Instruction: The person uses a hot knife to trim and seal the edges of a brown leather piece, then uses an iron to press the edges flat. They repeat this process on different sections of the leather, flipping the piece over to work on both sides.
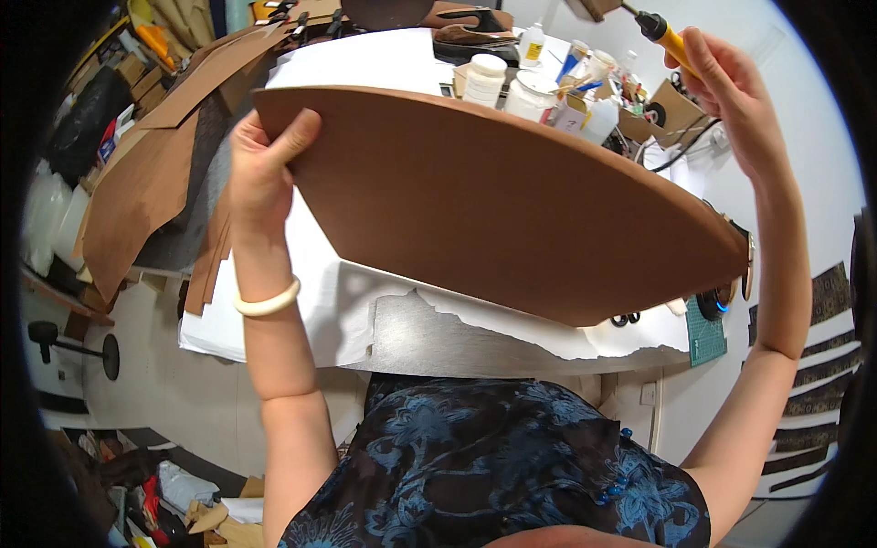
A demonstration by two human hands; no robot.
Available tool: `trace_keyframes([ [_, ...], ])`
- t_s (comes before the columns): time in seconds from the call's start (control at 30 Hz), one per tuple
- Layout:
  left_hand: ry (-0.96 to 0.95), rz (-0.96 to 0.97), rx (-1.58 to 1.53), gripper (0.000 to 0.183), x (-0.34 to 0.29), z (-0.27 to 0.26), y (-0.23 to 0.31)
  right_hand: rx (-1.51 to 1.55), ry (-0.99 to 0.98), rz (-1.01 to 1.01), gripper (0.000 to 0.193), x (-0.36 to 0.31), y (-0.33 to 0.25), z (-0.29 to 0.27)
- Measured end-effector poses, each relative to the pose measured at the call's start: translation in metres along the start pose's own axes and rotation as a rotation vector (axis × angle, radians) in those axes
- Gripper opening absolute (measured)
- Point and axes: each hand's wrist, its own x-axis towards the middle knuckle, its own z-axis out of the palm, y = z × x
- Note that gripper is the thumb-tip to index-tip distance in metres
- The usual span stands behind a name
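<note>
My left hand [263, 178] pinches the left corner of a large brown leather-like panel [493, 201], thumb on the near face and fingers behind it. The panel is held up and tilted above the white-covered table, its curved edge on the far side. My right hand [731, 87] is raised at the upper right, closed round the yellow handle of a tool [671, 38]. That tool has a black collar and a thin metal shaft; the brown block at its end is partly cut off by the picture's edge. The tool is apart from the panel.
Behind the panel stand white jars [484, 80], a small white bottle [531, 44] and cluttered supplies. Brown sheets [146, 196] lie stacked at the left. Torn white paper [320, 315] covers part of the metallic tabletop [438, 340]. A green cutting mat [705, 338] lies at the right.
</note>
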Motion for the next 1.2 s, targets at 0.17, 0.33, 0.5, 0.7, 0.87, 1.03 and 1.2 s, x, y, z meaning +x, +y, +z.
trace_keyframes([
  [0.17,-0.130,-0.082,0.014,0.030,0.079,-0.003,0.020,0.510,-0.149,0.217,0.058,-0.035,0.002,0.024],
  [0.33,-0.129,-0.142,0.291,0.045,0.147,-0.054,0.079,0.599,-0.221,0.253,0.075,-0.042,0.061,0.079],
  [0.5,-0.463,-0.173,0.514,0.052,0.228,-0.033,0.039,1.104,-0.203,0.262,0.036,-0.080,0.026,0.081],
  [0.7,-0.280,-0.159,0.901,0.051,0.246,-0.035,0.034,0.995,-0.074,0.256,0.055,-0.065,0.009,0.154],
  [0.87,-0.356,0.114,0.978,0.049,0.120,0.087,0.043,1.220,0.123,0.390,0.059,-0.056,0.013,0.195],
  [1.03,-1.135,-0.351,0.336,0.040,-0.089,0.151,0.073,1.323,0.302,0.418,0.058,-0.052,0.030,0.236],
  [1.2,-0.305,-0.750,-0.332,0.070,-0.189,0.107,-0.014,1.368,0.405,0.320,0.056,-0.051,0.004,0.273],
])
